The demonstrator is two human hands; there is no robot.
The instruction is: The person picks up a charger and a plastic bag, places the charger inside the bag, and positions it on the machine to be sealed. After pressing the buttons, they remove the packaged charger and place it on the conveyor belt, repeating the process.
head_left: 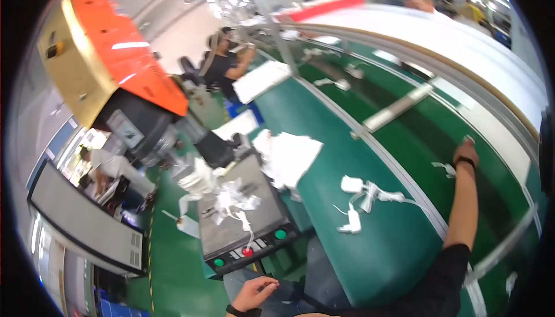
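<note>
My right hand (467,154) reaches far out over the dark green conveyor belt (404,126), fingers closed; a small pale bit shows at the fingertips, too blurred to name. Just short of it on the belt lies a small white corded piece (445,169). My left hand (254,294) is by my lap, below the front of the grey machine (243,224), its fingers curled together with nothing visible in them. On the green worktable (381,242) between my arms lie a white power adapter (351,184) with bundled cable (373,194) and a second white plug piece (350,222).
The machine's front has green buttons (280,234) and a red one (247,252); clear plastic bags (231,198) lie on top. White sheets (289,155) lie beside it. An orange machine (130,56) stands upper left. A metal rail (404,172) edges the belt. Co-workers (222,65) sit beyond.
</note>
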